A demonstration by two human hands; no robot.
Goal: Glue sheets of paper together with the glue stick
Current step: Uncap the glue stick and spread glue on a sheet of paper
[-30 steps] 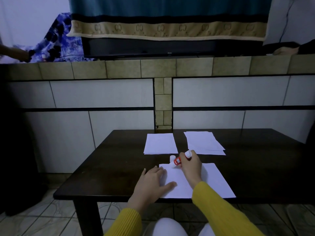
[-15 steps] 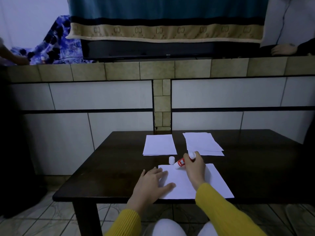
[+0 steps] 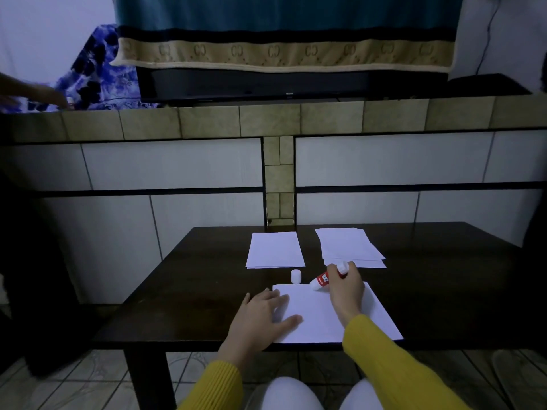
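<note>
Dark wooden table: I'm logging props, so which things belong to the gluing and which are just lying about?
Job: red-and-white glue stick, near white paper sheet, two far paper piles, white cap.
Lying about: blue floral cloth, teal blanket.

near sheet (image 3: 331, 315) lower centre on the table (image 3: 444, 291); cap (image 3: 295, 276) just above it; two paper stacks (image 3: 275, 250) (image 3: 349, 245) higher, side by side.
</note>
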